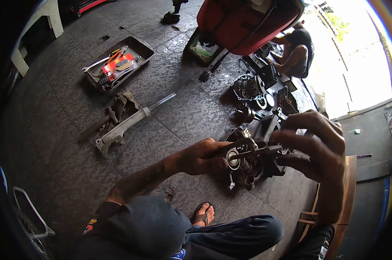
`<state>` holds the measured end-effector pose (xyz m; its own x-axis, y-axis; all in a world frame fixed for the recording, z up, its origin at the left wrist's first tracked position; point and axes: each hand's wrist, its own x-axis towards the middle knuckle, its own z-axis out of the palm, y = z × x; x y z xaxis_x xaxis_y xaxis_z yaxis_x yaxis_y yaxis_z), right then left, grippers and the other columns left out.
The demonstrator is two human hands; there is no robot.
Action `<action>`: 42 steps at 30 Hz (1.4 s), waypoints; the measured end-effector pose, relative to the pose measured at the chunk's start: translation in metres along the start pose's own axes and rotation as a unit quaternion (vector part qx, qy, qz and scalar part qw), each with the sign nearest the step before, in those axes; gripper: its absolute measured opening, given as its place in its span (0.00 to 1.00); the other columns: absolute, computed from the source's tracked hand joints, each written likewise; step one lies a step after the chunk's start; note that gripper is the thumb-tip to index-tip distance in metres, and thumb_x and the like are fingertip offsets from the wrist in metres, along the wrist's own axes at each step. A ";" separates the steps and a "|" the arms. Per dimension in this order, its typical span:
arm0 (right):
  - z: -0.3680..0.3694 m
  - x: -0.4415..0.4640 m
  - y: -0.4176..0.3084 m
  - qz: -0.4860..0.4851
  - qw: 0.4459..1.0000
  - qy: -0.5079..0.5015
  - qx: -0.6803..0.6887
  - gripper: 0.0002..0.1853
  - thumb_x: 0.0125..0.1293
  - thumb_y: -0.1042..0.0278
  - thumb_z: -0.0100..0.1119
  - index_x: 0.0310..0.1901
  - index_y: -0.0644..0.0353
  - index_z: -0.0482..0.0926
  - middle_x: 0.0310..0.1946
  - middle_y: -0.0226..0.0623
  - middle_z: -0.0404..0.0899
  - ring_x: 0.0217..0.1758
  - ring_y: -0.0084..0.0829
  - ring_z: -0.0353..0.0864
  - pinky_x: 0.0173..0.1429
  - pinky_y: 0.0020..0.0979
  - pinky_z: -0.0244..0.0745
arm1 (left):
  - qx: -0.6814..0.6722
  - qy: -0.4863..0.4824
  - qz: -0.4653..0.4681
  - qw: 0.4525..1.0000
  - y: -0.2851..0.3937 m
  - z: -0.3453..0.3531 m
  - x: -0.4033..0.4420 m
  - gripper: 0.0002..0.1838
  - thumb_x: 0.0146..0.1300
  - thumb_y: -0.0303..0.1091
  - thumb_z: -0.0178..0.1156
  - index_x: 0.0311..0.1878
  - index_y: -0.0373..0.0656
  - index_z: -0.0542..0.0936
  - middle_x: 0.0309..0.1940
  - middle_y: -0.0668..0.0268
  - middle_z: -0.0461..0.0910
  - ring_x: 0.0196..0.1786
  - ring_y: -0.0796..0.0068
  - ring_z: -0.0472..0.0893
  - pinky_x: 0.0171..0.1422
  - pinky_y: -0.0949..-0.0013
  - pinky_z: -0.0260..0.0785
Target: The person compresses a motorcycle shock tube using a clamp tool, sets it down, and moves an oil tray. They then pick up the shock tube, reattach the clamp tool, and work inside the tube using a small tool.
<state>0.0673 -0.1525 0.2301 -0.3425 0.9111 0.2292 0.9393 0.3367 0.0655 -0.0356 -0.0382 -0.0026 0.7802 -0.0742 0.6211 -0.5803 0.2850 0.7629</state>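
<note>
My left hand [204,157] is closed on a dark metal puller-like tool [247,151], with a round silver bearing [233,158] beside its fingertips. To the right, my right hand [310,143] has its fingers curved and spread around the far end of the tool's shaft; whether they touch it is unclear. Below and behind the tool lie dark engine parts [249,177] on the floor, partly covered by my hands.
A fork leg [124,129] with a rag [122,106] lies on the tiled floor at left. Beyond it sits a tool tray [145,58]. Gears [250,86] lie ahead, near a red vehicle body [243,26]. Another person [300,50] crouches at upper right.
</note>
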 end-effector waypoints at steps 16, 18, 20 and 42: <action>-0.002 0.000 -0.014 0.113 0.989 -0.021 0.094 0.18 0.45 0.65 0.70 0.38 0.64 0.82 0.27 0.38 0.81 0.27 0.27 0.81 0.28 0.25 0.74 | -0.012 0.000 -0.008 1.000 -0.002 -0.001 0.000 0.27 0.66 0.46 0.53 0.60 0.35 0.69 0.23 0.68 0.78 0.22 0.81 0.73 0.29 0.73 0.67; -0.001 0.002 -0.013 0.105 0.992 -0.012 0.070 0.16 0.43 0.65 0.70 0.34 0.64 0.82 0.25 0.37 0.80 0.24 0.27 0.79 0.26 0.25 0.72 | -0.018 0.003 -0.015 1.000 -0.002 0.001 0.000 0.26 0.66 0.46 0.53 0.60 0.35 0.69 0.23 0.68 0.78 0.21 0.81 0.73 0.29 0.72 0.67; -0.001 0.004 -0.012 0.105 0.992 -0.016 0.071 0.11 0.46 0.68 0.70 0.30 0.64 0.82 0.22 0.35 0.78 0.19 0.27 0.75 0.24 0.26 0.68 | -0.020 0.012 -0.023 0.999 -0.002 0.001 -0.001 0.26 0.66 0.46 0.54 0.59 0.35 0.69 0.23 0.68 0.78 0.21 0.81 0.73 0.28 0.72 0.66; 0.006 0.003 0.004 -0.045 0.992 -0.117 -0.013 0.18 0.49 0.49 0.63 0.21 0.55 0.72 0.18 0.26 0.63 0.19 0.20 0.71 0.16 0.26 0.68 | -0.068 -0.074 0.003 0.995 -0.004 -0.003 -0.001 0.24 0.66 0.52 0.53 0.46 0.36 0.75 0.24 0.67 0.78 0.24 0.81 0.77 0.28 0.74 0.68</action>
<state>0.0697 -0.1475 0.2249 -0.4165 0.9091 -0.0112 0.9040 0.4154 0.1012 -0.0334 -0.0366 -0.0074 0.7280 -0.2096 0.6527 -0.5402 0.4109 0.7344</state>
